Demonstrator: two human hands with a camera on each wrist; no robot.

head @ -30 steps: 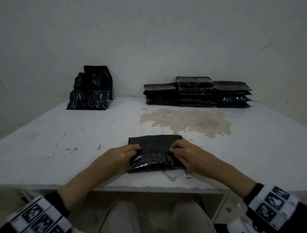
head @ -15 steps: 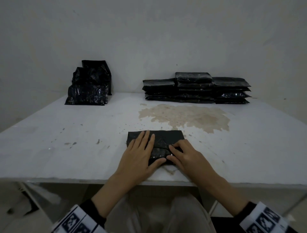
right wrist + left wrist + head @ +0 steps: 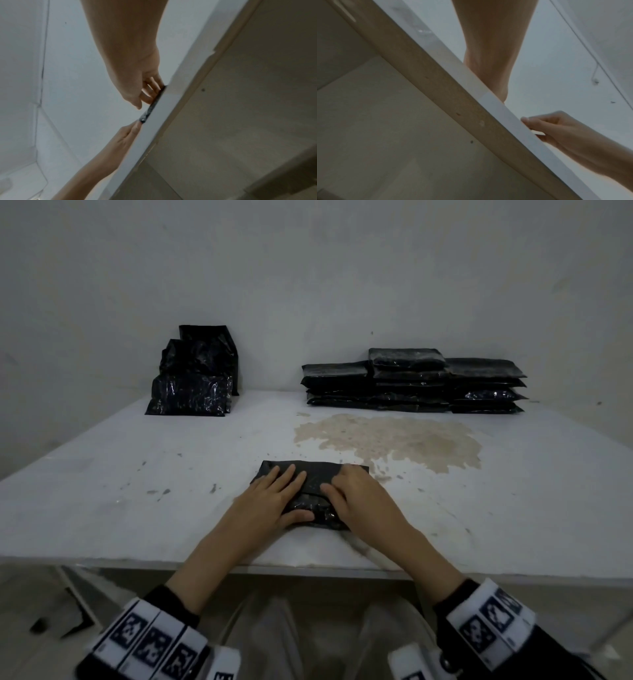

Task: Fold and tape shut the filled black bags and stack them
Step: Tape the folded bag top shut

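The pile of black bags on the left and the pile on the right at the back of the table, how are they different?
The left pile is small, and its back bags stand upright against the wall; the right pile is wide, with many bags lying flat in neat layers. The left pile's bags look crinkled and unfolded; the right pile's look smooth and compact. Both are shiny black bags at the back of the white table.

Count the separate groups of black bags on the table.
3: one bag under both hands, an untidy pile back left, flat stacks back right. Individual bags can't be counted.

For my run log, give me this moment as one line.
step: folding | left hand: flat, pressing black bag | right hand: on bag, grip unclear | finished stack: back right | tape: not seen
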